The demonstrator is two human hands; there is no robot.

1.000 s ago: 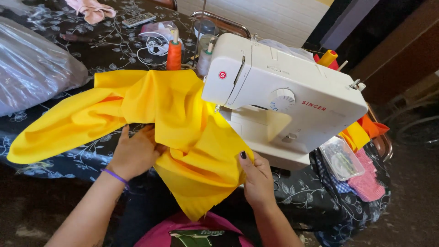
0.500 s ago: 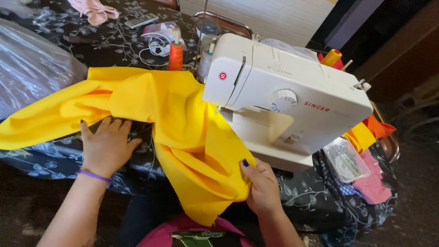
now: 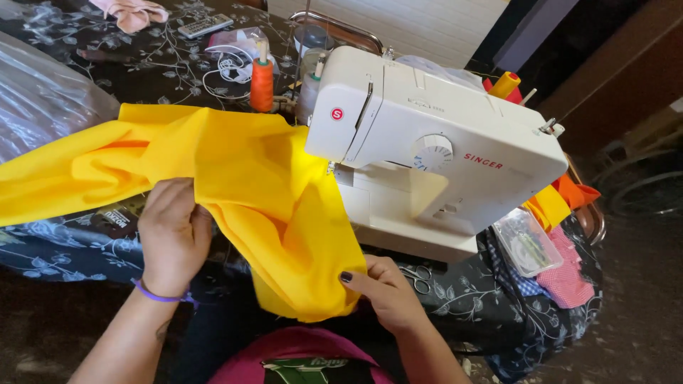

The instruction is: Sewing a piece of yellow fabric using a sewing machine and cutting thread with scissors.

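Observation:
A large yellow cloth [image 3: 235, 171] lies across the table and under the arm of a white sewing machine [image 3: 434, 149]. My left hand [image 3: 173, 235], with a purple band at the wrist, grips a fold of the cloth at its left lower edge. My right hand [image 3: 384, 291] pinches the hanging lower corner of the cloth in front of the machine's base. The cloth droops off the table edge between my two hands.
An orange thread spool [image 3: 262, 84] stands behind the cloth. White cables [image 3: 228, 67], a remote control [image 3: 205, 26] and pink cloth [image 3: 131, 12] lie at the back. A clear plastic bag [image 3: 43, 99] sits left. A clear box [image 3: 526, 242] and orange and checked fabrics [image 3: 569, 270] lie right.
My left hand has slid along the cloth edge and closed on a fold. The cloth's left part has spread further left. My right hand stays on the lower corner.

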